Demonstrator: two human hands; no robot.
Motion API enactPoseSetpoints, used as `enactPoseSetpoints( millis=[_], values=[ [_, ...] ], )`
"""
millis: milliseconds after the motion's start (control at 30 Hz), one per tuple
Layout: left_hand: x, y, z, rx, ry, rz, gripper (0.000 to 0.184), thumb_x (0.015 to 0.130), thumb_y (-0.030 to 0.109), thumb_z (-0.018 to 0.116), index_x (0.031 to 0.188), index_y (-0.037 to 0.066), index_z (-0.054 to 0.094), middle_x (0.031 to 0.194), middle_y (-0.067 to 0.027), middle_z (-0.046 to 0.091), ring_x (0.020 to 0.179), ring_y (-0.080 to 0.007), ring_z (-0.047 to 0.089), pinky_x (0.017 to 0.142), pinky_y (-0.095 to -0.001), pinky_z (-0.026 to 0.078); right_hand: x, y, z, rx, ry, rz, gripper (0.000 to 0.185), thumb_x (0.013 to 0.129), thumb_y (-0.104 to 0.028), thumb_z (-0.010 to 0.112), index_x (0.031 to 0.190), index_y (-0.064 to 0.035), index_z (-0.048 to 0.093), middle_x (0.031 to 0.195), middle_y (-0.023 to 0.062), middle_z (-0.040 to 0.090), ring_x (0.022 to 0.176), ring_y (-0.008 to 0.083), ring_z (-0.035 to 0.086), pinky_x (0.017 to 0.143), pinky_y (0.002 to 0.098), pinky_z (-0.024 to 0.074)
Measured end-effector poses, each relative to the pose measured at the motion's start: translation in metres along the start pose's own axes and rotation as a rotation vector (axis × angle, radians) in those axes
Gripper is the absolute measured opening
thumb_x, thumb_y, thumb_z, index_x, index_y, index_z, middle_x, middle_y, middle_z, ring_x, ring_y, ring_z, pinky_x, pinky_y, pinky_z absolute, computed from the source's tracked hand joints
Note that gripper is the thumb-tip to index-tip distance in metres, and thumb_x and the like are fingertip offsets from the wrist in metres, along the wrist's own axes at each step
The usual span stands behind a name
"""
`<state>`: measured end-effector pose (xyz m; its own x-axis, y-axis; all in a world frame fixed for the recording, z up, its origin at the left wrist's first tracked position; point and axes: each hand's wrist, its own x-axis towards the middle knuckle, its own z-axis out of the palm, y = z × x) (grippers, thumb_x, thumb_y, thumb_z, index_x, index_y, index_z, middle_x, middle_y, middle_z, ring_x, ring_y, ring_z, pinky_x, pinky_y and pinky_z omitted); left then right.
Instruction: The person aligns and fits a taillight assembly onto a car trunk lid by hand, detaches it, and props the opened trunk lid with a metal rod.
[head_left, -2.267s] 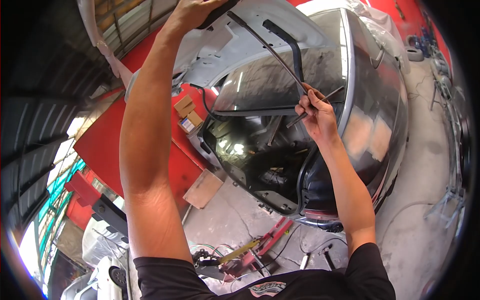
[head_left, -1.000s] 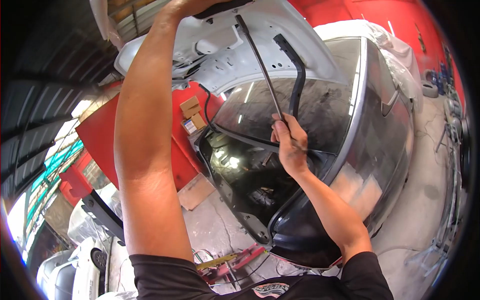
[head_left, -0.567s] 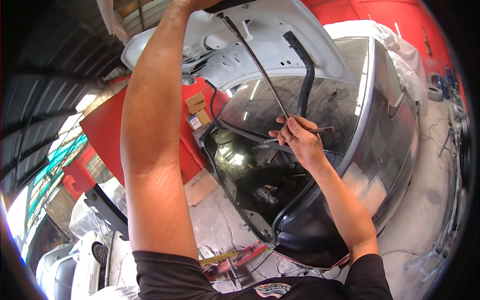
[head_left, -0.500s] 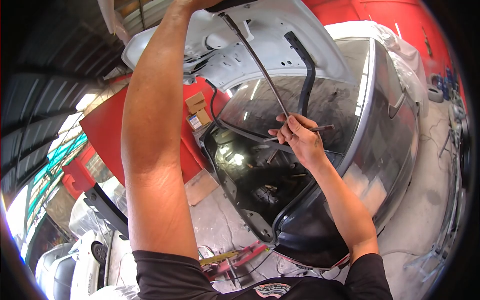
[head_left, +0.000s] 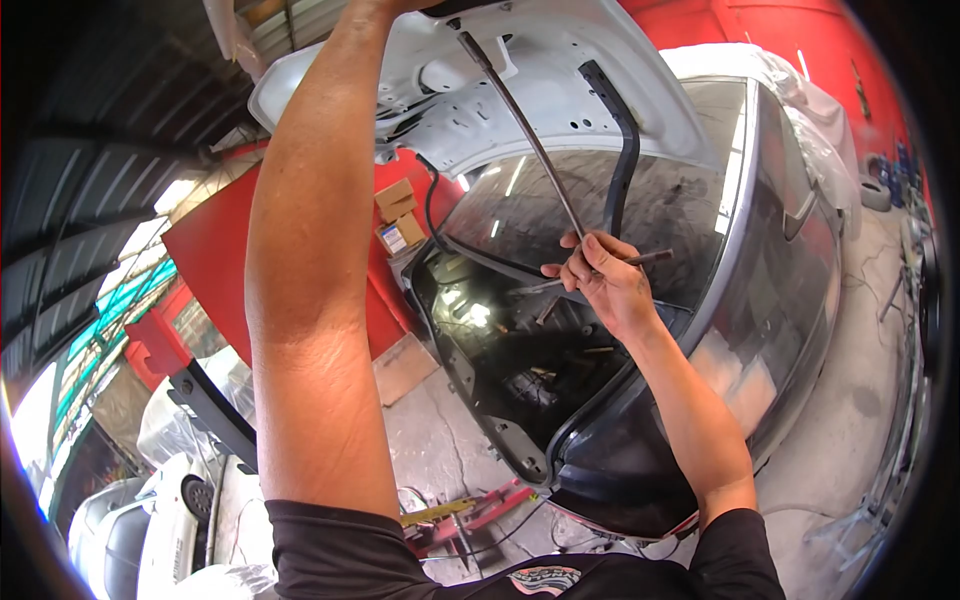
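My right hand (head_left: 612, 282) is closed around the crossbar of a long T-handle socket wrench (head_left: 527, 132). The shaft slants up and left to its socket end, just under the raised white trunk lid (head_left: 655, 105). A small dark bolt-like fitting (head_left: 454, 22) on the lid sits slightly apart from the socket. My left arm reaches straight up; only the edge of my left hand (head_left: 398, 4) shows at the top of the view, beside a dark part on the lid. Its fingers are out of sight. Below is the open trunk (head_left: 520, 345) of a dark car.
A black hinge arm (head_left: 622, 150) stands between lid and car body. Loose tools lie in the trunk. Cardboard boxes (head_left: 398, 215) stand by a red panel (head_left: 215, 260). A red metal frame (head_left: 480, 520) is on the floor, and a white car (head_left: 170, 525) is at lower left.
The wrench's socket end has shifted slightly right and down, leaving the fitting on the lid uncovered. The crossbar has turned a little in my right hand. My left arm stays raised.
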<state>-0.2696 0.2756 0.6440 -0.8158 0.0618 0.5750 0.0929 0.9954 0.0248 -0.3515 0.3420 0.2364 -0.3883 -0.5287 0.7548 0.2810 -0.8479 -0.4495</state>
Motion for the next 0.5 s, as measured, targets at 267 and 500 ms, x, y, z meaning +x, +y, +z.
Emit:
enactPoseSetpoints(
  millis=[267, 500],
  values=[
    [0.001, -0.001, 0.002, -0.001, 0.015, 0.033, 0.032, 0.094, 0.036, 0.076, 0.116, 0.012, 0.081, 0.083, 0.0010, 0.074, 0.062, -0.0066, 0.058, 0.053, -0.0261, 0.045, 0.006, -0.003, 0.002, 0.007, -0.014, 0.007, 0.035, 0.108, -0.027, 0.055, 0.116, 0.0066, 0.062, 0.070, 0.0009, 0.048, 0.073, 0.0195, 0.059, 0.102, 0.0496, 0.0502],
    [0.002, -0.003, 0.001, -0.010, 0.005, 0.030, 0.032, 0.094, 0.036, 0.076, 0.116, 0.012, 0.081, 0.083, 0.0013, 0.074, 0.062, -0.0065, 0.058, 0.053, -0.0259, 0.046, 0.018, 0.011, -0.007, 0.284, -0.109, 0.176, 0.032, 0.110, -0.029, 0.051, 0.113, -0.0010, 0.065, 0.068, 0.0002, 0.048, 0.072, 0.0217, 0.064, 0.105, 0.0536, 0.0504]
  ],
)
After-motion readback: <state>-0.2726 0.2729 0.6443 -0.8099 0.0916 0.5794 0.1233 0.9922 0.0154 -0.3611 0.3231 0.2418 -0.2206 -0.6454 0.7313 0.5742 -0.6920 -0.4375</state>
